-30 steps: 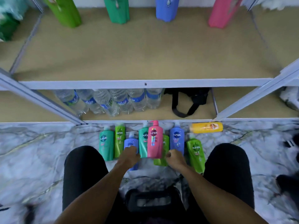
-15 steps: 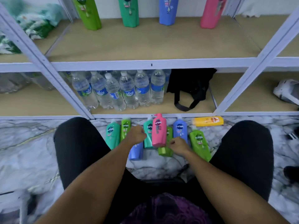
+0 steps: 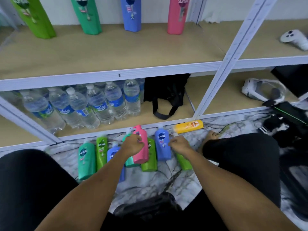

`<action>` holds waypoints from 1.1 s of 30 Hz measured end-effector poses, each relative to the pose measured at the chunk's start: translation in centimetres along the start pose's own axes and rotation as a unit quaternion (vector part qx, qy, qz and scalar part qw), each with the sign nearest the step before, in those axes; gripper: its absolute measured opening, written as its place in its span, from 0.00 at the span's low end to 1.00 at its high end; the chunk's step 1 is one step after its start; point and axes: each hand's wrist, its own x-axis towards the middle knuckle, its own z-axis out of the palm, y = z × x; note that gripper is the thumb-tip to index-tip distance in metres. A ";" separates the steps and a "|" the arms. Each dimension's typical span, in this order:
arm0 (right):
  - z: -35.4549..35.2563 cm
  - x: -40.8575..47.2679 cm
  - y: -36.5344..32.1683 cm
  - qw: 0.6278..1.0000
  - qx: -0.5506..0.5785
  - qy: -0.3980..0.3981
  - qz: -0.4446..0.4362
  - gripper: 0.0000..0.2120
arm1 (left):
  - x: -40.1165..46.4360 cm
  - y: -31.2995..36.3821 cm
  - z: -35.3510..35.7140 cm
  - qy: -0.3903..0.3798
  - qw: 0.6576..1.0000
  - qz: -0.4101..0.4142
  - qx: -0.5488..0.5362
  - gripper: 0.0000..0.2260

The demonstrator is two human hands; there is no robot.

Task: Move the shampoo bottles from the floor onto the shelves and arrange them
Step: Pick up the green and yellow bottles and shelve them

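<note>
Head view, only one camera here. A bunch of shampoo bottles are laid flat on the marble floor (image 3: 150, 182), right along the front edge of the bottom shelf (image 3: 166, 112). From the left: a teal bottle (image 3: 86, 161), a green bottle (image 3: 101, 151), a blue bottle (image 3: 112, 155) partly hidden under the forearm, then a pink bottle (image 3: 141, 147) stacked on top of a second teal one and a second green one (image 3: 149, 160). Another blue bottle (image 3: 162, 145) is seen just right of that, and a third green one (image 3: 184, 161) is mostly covered by the right wrist. A yellow bottle (image 3: 188, 126) is lying sideways against the shelf edge, a bit apart from the rest.

The left hand (image 3: 132, 144) is curled around the upper part of the pink bottle, so that one's being gripped. The right hand (image 3: 179, 144) is curled at the pump of the third green bottle; whether it's actually pinched can't be told, too blurry.

On the middle shelf (image 3: 116, 52), four tall bottles are stood upright along the back edge: green (image 3: 33, 17), teal (image 3: 86, 14), blue (image 3: 131, 13), pink (image 3: 177, 15). Water bottles (image 3: 93, 104) and a black bag (image 3: 165, 95) are kept on the bottom shelf.
</note>
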 end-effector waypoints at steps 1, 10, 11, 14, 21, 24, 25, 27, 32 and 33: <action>-0.6 1.4 0.7 0.999 0.021 0.011 0.029 0.09 | 1.2 -0.1 0.3 -0.002 1.000 -0.001 0.006 0.07; -1.7 14.7 5.5 0.944 0.251 0.045 0.210 0.09 | 11.5 1.4 8.1 -0.074 0.993 0.058 0.076 0.13; -1.6 16.5 6.4 0.934 0.273 0.049 0.224 0.09 | 12.6 1.6 9.0 -0.088 0.990 0.065 0.089 0.15; -1.0 21.4 8.4 0.918 0.293 0.078 0.256 0.10 | 15.2 1.7 11.6 -0.108 0.983 0.084 0.121 0.20; 0.7 31.0 11.9 0.855 0.383 0.169 0.307 0.36 | 18.0 -0.2 15.3 -0.163 0.973 0.088 0.140 0.26; -0.6 29.6 7.9 0.837 0.427 0.145 0.309 0.36 | 18.3 -0.3 15.7 -0.154 0.974 0.082 0.144 0.25; -0.9 29.3 7.7 0.831 0.432 0.149 0.319 0.32 | 18.4 -0.1 15.6 -0.149 0.975 0.086 0.141 0.25; -2.4 27.8 8.1 0.843 0.373 0.190 0.339 0.29 | 18.4 0.2 15.2 -0.142 0.976 0.099 0.133 0.25; -7.7 28.7 12.3 0.887 0.264 0.279 0.256 0.20 | 17.3 0.6 12.7 -0.109 0.986 0.087 0.090 0.20; -8.7 26.9 11.1 0.871 0.305 0.313 0.224 0.15 | 16.8 0.5 12.0 -0.097 0.989 0.085 0.070 0.20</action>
